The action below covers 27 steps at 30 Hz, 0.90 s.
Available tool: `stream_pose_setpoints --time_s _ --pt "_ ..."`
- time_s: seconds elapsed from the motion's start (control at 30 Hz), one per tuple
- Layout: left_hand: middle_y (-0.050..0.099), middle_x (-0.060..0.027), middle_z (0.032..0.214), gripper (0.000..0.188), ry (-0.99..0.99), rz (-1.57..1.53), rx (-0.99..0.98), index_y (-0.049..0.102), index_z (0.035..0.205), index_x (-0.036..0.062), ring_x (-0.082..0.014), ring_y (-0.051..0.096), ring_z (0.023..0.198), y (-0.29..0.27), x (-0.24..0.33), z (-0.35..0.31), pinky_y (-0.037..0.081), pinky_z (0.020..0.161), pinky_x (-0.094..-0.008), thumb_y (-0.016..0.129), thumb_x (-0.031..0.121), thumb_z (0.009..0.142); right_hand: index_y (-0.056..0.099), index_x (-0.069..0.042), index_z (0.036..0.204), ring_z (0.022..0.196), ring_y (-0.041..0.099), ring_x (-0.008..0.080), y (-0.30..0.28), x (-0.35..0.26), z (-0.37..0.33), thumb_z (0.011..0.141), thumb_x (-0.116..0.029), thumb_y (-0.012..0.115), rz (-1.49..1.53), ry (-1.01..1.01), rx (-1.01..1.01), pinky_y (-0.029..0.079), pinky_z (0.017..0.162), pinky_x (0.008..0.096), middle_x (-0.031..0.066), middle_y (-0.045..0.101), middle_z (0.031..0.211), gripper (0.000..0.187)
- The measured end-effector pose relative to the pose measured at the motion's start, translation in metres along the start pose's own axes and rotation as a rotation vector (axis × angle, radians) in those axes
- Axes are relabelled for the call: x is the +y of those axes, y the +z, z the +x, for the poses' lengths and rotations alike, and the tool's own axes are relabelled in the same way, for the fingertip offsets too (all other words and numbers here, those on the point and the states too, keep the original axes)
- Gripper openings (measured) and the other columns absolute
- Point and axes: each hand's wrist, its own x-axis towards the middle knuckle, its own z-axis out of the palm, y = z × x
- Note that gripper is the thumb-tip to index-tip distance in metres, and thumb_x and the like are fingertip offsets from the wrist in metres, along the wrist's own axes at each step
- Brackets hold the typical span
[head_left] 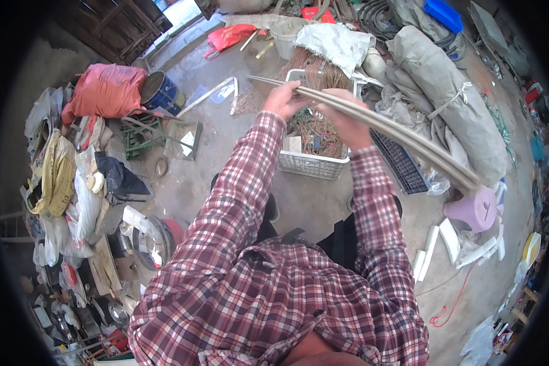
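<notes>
Several long, thin grey-beige rods (412, 137) are held in a slanting bundle. Their narrow ends point to the far left, and their thicker ends reach out to the right over a purple stool (471, 208). My left hand (285, 101) is closed around the narrow part. A little further along, my right hand (346, 120) grips the same bundle, slightly blurred, with some fingers hidden. Beneath both hands stands a white plastic basket (311, 166) holding tangled brown cord-like strands (326, 141) and small bits. A white sack (335, 44) lies just beyond it.
Right of the basket are a dark crate (402, 160) and a large grey wrapped bundle (460, 107). White strips (449, 240) lie around the stool. At left stand a red sack (104, 91), a blue drum (163, 93), a green metal frame (143, 134) and piled bags (58, 174).
</notes>
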Motion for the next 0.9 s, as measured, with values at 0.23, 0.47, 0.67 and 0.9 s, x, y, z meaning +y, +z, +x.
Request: stream_pose_setpoints --time_s 0.23,0.47,0.67,0.9 --pt "0.061 -0.0104 0.104 0.034 0.140 0.338 -0.065 0.055 0.110 0.0003 -0.0232 0.061 0.094 -0.035 0.045 -0.116 0.053 0.083 -0.0384 0.050 0.032 0.099 0.070 -0.011 0.093 0.090 0.062 0.0271 0.123 -0.006 0.014 0.072 -0.018 0.072 -0.294 -0.257 -0.072 0.051 0.077 0.0371 0.0078 0.067 0.093 0.023" --pt "0.060 -0.0227 0.110 0.063 0.140 0.188 -0.039 0.044 0.133 -0.0060 -0.0271 0.066 0.083 -0.103 0.071 -0.287 0.058 0.064 -0.0288 0.039 0.048 0.100 0.067 -0.011 0.085 0.097 0.057 0.0284 0.205 -0.064 -0.016 0.072 -0.008 0.064 -0.510 -0.275 -0.317 0.048 0.078 0.0416 0.0072 0.062 0.094 0.014" --pt "0.065 -0.0175 0.096 0.060 0.143 0.424 -0.045 0.043 0.132 -0.0098 -0.0198 0.065 0.070 -0.150 0.097 -0.357 0.055 0.057 -0.0260 0.056 0.034 0.092 0.063 -0.009 0.081 0.092 0.057 0.0263 0.265 -0.070 -0.047 0.072 -0.009 0.064 -0.498 -0.398 -0.419 0.049 0.077 0.0402 0.0066 0.059 0.089 0.009" --pt "0.065 -0.0136 0.093 0.065 -0.193 0.433 0.105 0.038 0.137 -0.0025 -0.0196 0.067 0.072 -0.190 0.094 -0.379 0.056 0.064 -0.0299 0.070 0.009 0.081 0.059 -0.001 0.119 0.109 0.057 0.0338 0.251 0.011 -0.047 0.073 -0.005 0.064 -0.214 -0.074 -0.497 0.048 0.091 0.0400 0.0184 0.059 0.117 0.046"
